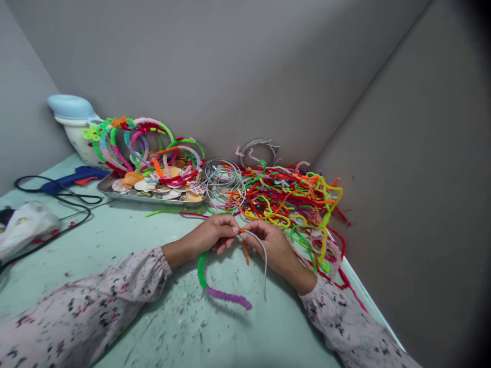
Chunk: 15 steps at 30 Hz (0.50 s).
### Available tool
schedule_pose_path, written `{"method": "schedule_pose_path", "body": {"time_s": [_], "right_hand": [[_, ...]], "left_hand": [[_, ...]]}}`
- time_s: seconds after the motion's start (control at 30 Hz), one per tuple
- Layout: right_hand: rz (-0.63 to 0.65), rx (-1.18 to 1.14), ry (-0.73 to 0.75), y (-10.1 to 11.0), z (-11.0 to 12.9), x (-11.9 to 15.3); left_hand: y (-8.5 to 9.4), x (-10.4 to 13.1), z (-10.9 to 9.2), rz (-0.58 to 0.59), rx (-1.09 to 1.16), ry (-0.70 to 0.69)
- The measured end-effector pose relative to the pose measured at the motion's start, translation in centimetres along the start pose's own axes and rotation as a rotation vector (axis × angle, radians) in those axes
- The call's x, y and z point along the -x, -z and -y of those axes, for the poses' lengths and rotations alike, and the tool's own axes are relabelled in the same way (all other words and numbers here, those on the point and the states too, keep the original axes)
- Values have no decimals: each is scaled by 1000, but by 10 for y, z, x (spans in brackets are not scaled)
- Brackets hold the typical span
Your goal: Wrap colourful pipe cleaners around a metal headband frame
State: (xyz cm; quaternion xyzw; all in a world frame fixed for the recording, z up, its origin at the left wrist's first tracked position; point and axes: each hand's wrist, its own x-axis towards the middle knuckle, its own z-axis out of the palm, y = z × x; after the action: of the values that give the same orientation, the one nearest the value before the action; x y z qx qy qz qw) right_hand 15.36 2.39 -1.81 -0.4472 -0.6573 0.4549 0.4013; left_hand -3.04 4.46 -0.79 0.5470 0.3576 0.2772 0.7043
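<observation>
Left hand (218,231): thumb and fingers pinched on the curved wire (265,266), beside its orange strip (245,253)
Right hand (270,245): thumb and fingers closed at the strip, near the left fingertips
Curved wire: over the table (172,322), one end wrapped green and purple, the other bare grey
Orange strip: around the wire, tail hanging
Fuzzy strips (284,189): tangled beyond the right hand
Tray (153,201): holds shells and colourful hoops (134,143)

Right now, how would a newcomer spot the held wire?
On the green table, find the left hand and right hand, close together. Both hold a curved wire: one end bare grey, the other green and purple. Unlike the bare coil behind, it's part-wrapped.
</observation>
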Motion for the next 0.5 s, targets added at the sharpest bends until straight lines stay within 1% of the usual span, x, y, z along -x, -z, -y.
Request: {"method": "schedule_pose_path", "body": {"time_s": [0.1,0.2,0.27,0.33,0.43,0.5], "right_hand": [[15,16,-44,-1,1,1],[5,117,-3,1,2,3],[-10,239,88,3,4,3],[-13,386,215,6,6,4],[8,607,401,12,7,6],[30,721,483,15,7,6]], "left_hand": [[0,0,0,-3,-4,5],[0,0,0,-1,2,1],[0,0,0,4,6,-1],[0,1,-2,8,-3,4],[-1,1,-4,9,-24,23],[-1,1,-5,13,-35,35]]}}
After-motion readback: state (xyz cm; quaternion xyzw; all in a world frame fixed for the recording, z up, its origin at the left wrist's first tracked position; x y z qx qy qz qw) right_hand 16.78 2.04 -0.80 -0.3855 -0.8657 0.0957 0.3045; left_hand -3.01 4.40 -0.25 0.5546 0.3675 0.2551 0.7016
